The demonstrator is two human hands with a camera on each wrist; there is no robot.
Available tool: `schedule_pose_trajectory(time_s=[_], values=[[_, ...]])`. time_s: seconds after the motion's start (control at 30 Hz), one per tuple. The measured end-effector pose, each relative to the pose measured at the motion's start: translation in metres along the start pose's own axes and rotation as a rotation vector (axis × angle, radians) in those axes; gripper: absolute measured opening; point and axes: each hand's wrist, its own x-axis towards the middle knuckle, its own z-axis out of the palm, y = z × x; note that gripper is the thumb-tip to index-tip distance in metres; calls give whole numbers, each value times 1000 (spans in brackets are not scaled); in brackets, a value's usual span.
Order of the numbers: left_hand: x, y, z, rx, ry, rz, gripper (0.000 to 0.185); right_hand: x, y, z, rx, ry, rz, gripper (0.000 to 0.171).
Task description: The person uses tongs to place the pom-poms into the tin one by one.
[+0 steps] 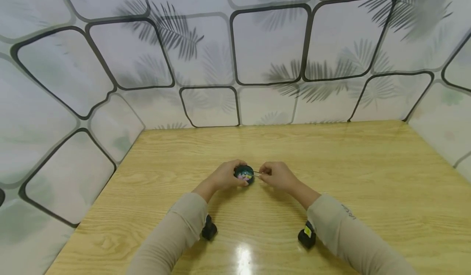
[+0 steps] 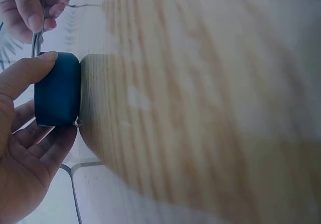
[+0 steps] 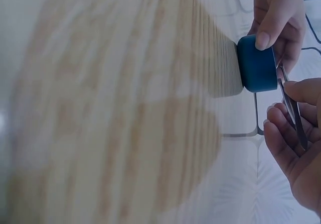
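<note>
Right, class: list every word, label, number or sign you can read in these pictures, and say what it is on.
None can be read.
Right sleeve: a small dark print, too small to read.
Yellow label on the right wrist camera: too blurred to read.
Blue container: no text visible.

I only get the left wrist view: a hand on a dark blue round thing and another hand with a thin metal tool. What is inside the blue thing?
Observer: The head view looks into the small dark blue container; small pastel pieces, pink and yellowish, lie inside. They are too small to name.
Operator: Where does it sit?
Observer: On a light wooden table, about the middle, in front of panelled walls with leaf shadows.
Operator: What is the metal tool?
Observer: The right wrist view shows the right hand pinching slim metal tweezers, tips at the container's rim.
Operator: And the other hand?
Observer: The left hand grips the container from its side, thumb on the wall.
</note>
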Motion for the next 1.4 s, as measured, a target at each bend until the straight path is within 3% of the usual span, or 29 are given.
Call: schedule_pose_trajectory(time_s=[0.63,1.07,1.4], values=[[1,1,-2,7,-6,-9,58,-16,27,-22,0,-5,97,11],[0,1,-4,10,-14,2,59,-19,31,-33,-161,-11,173,8],[1,1,-5,9,-18,-3,58,-20,28,-39,-208,-30,236,6]])
